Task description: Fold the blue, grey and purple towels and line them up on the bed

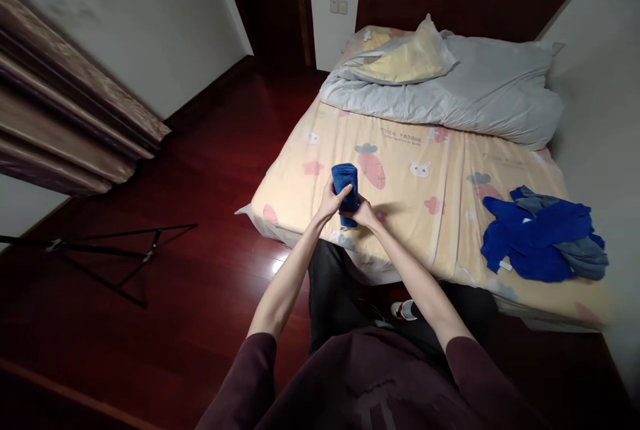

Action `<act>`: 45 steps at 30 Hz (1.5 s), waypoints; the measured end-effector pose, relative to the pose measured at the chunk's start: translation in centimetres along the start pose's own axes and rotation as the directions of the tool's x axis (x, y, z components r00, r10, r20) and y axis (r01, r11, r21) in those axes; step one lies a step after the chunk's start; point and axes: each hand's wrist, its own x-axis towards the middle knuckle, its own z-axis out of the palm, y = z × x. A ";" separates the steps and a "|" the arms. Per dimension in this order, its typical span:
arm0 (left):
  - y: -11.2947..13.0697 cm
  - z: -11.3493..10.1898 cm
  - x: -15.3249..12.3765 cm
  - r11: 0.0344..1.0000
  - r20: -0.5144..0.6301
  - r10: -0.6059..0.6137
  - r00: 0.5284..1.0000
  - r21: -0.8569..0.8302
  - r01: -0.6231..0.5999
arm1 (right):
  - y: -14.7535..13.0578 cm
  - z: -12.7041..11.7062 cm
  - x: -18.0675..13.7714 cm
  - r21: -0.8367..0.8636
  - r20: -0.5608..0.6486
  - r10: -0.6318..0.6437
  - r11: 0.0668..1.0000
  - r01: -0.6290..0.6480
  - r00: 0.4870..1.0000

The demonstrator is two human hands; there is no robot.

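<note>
Holding blue cloth (344, 175), already rolled, in your left grip (331, 203) and right grip (366, 213); clothes (543, 237) on bed (295, 183) lie loose.

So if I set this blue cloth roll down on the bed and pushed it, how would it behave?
The blue cloth roll may roll a little, being roughly cylindrical. It could loosen too, as no tie shows around it. Its fuzzy-looking surface probably won't slide easily on the bed.
</note>
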 end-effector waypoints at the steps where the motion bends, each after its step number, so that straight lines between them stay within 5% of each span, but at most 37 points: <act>1: 1.0 -1.5 1.0 0.998 0.011 0.043 0.999 0.043 -0.044 | -1.3 1.7 1.2 0.095 -0.006 -0.024 0.995 0.024 1.000; 8: 5.8 -11.1 5.7 0.937 -0.001 0.147 0.989 0.320 -0.139 | -9.8 11.3 8.7 0.372 -0.054 -0.099 0.921 0.112 0.994; 15: 3.7 -15.8 7.0 0.914 -0.101 0.067 0.993 0.406 -0.020 | -11.5 17.1 11.2 0.368 -0.082 -0.059 0.926 0.085 0.995; 23: 0.8 -17.5 7.3 0.914 -0.136 0.018 0.991 0.405 0.038 | -11.8 18.0 11.0 0.302 -0.097 -0.076 0.948 0.102 0.992; 30: 1.2 -17.5 7.3 0.885 -0.099 0.041 0.994 0.465 0.009 | -12.1 17.8 10.4 0.260 -0.111 -0.009 0.965 0.038 0.994; 45: 2.1 -17.6 6.7 0.872 -0.051 0.078 0.996 0.487 -0.044 | -11.2 18.2 10.4 0.338 -0.129 -0.079 0.934 0.119 0.988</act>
